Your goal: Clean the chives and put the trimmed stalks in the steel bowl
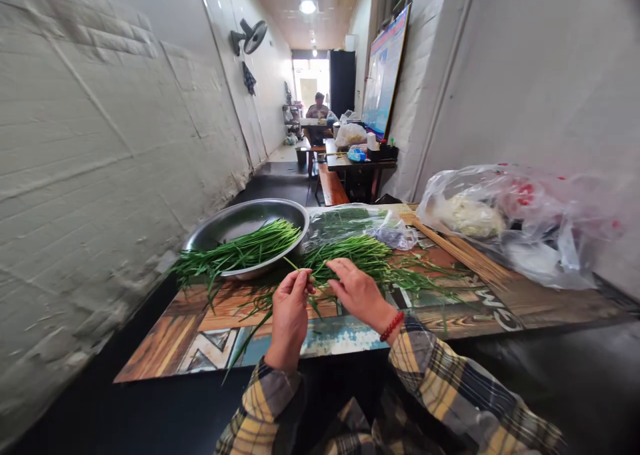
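Note:
My left hand (291, 315) is closed in a pinch on a garlic chive (291, 263); its pale end points up and long leaves trail down to the table's front. Just to the right, my right hand (357, 291) is held with its fingers apart, and I see nothing in it. Behind the hands a loose pile of garlic chives (355, 253) lies on the table. At the left, a steel basin (235, 213) holds a bunch of chives (255, 247), their leaves hanging over its rim.
A clear plastic bag (345, 218) with greens lies behind the pile. Bamboo skewers (455, 248) and a plastic bag with pale food (520, 221) are at the right of the table (165, 341). Farther back, a person (318, 107) sits at another table.

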### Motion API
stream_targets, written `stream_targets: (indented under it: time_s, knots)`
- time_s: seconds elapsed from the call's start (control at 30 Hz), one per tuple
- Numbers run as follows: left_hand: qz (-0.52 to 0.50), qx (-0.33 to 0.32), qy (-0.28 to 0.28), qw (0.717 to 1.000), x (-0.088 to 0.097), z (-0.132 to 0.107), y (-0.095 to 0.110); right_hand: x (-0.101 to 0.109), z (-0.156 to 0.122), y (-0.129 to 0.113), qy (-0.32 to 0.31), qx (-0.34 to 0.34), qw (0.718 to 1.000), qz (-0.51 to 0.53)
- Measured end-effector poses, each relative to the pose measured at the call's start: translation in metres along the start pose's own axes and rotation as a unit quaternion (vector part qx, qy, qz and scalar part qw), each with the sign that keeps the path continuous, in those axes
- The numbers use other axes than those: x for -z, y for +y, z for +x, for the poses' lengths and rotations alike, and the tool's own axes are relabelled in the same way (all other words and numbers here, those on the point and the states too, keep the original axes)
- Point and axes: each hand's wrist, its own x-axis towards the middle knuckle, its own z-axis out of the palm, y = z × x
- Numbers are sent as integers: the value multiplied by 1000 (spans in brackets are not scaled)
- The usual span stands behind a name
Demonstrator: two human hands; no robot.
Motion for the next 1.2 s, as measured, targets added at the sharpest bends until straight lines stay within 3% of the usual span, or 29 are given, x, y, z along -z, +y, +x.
stream_targets:
  time_s: [0.17,0.3,0.43,0.57,0.67,0.83,1.0,1.13,1.2]
  knots:
    - [-15,10,8,1000,0,-2,5,-1,-3,-7,58,-64,996,1]
    - [-22,23,-1,999,1,-6,11,-8,-4,-7,-4,12,1000,16]
    - [-27,11,21,999,14,-3,22,-17,-16,14,-44,40,997,-40]
    - [-38,-25,63,997,37,7,36,-14,-35,47,-53,5,994,-95]
    - [-32,-52,73,995,46,11,45,-8,-43,57,-55,-25,992,-115]
    - [-11,-60,64,996,43,9,56,-6,-43,52,-55,-70,986,-141]
    - [13,-118,59,991,39,2,72,1,-47,54,-60,-92,984,-139]
    - [112,-204,35,972,29,-10,90,21,-59,76,-65,-66,990,-105]
    - [189,-236,6,953,19,-14,96,35,-66,95,-39,-87,992,-86]
